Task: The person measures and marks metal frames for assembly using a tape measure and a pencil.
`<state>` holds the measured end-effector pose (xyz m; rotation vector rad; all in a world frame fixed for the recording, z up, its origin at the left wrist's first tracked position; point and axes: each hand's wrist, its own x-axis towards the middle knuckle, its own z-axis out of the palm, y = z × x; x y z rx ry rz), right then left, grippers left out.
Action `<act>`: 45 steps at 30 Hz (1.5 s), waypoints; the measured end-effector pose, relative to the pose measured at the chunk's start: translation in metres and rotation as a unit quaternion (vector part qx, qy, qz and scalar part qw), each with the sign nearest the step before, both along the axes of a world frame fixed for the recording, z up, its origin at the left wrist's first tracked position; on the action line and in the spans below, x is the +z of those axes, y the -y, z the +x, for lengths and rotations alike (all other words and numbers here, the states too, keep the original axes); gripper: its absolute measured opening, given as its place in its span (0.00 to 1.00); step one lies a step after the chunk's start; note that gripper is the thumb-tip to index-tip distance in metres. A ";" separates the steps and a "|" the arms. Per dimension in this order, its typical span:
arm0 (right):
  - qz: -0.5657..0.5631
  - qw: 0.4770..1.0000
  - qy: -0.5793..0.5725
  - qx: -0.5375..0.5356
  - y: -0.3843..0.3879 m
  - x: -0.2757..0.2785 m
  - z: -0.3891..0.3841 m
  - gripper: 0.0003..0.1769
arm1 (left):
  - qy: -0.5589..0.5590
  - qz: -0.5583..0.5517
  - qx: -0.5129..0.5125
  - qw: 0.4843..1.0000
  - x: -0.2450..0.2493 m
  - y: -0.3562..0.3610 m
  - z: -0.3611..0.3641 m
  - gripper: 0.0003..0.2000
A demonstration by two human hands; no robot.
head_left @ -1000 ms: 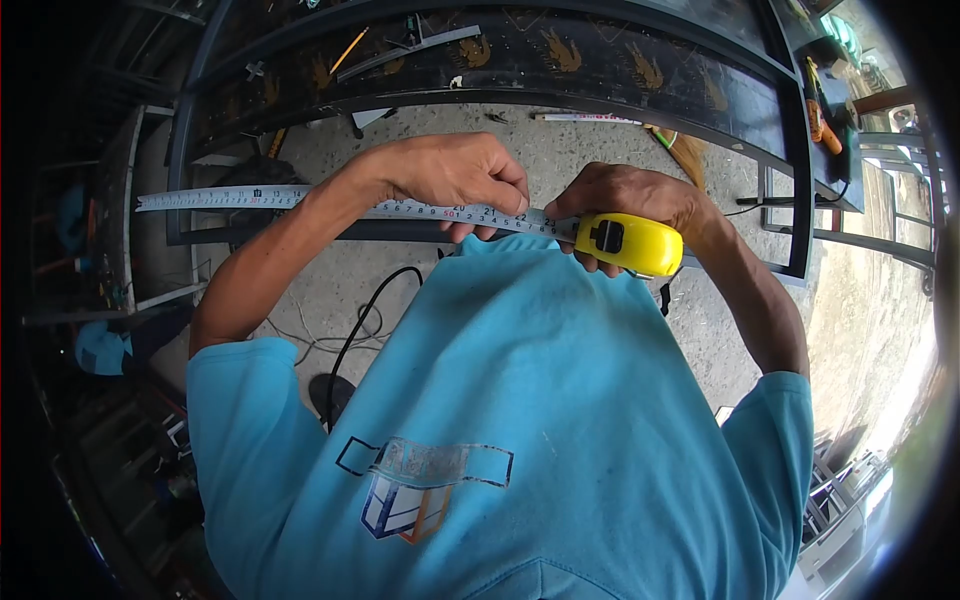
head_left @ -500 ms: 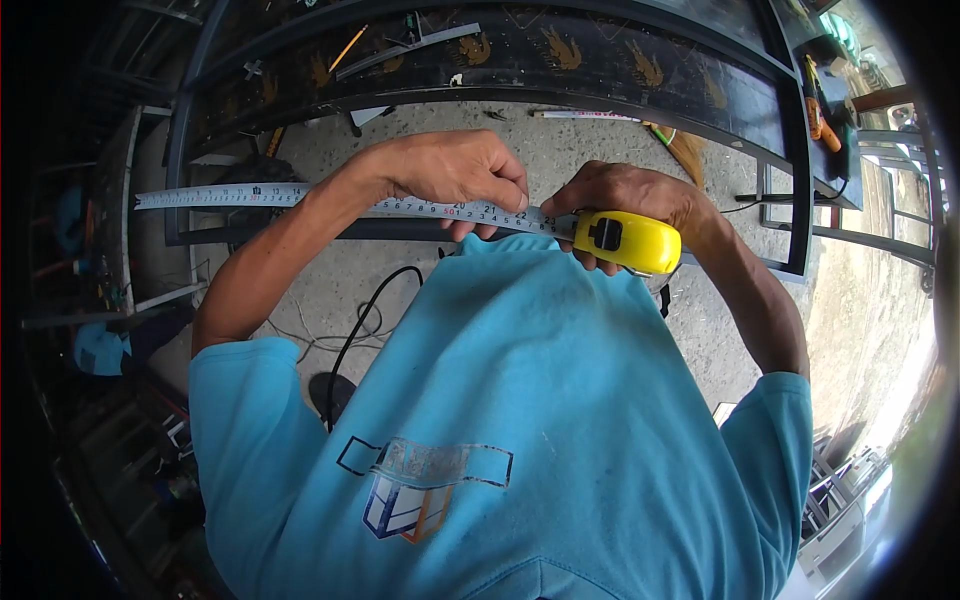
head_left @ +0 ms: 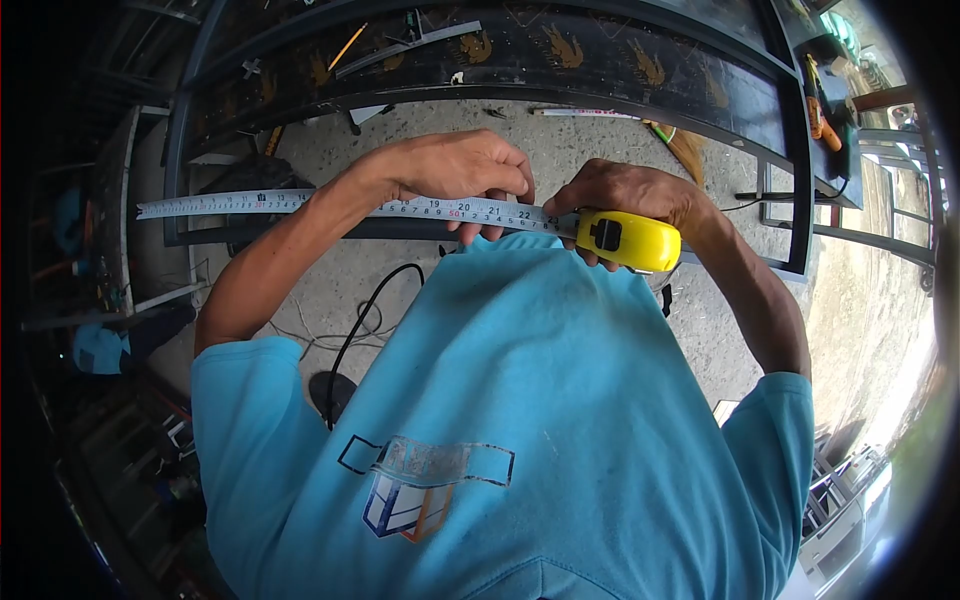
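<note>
"What's gripped?"
"The right hand is closed around the yellow tape case, near the blue shirt."
"And the left hand?"
"Its fingers lie above and below the blade; whether they pinch it, I can't tell."
"Where does the blade run?"
"From the case leftward, beneath the left forearm, to the dark frame's left side."

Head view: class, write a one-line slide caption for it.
Left hand at the drawn-out blade, right hand gripping the yellow case of a tape measure.
</note>
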<state>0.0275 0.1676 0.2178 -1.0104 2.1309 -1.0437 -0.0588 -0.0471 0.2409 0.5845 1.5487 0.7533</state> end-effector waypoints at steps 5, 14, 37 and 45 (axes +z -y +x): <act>-0.020 0.999 -0.029 0.030 -0.002 -0.009 -0.003 0.38 | -0.017 0.001 0.004 1.000 0.000 0.000 0.002 0.16; 0.018 0.999 0.038 -0.002 0.001 -0.009 0.000 0.37 | 0.018 0.013 -0.009 1.000 -0.009 0.000 0.000 0.17; -0.007 0.994 -0.101 0.043 0.000 -0.001 -0.008 0.25 | 0.009 -0.014 -0.007 1.000 -0.022 -0.005 -0.001 0.11; 0.030 0.992 -0.122 0.031 -0.003 -0.003 -0.008 0.28 | 0.029 -0.008 0.007 1.000 -0.025 -0.004 -0.004 0.11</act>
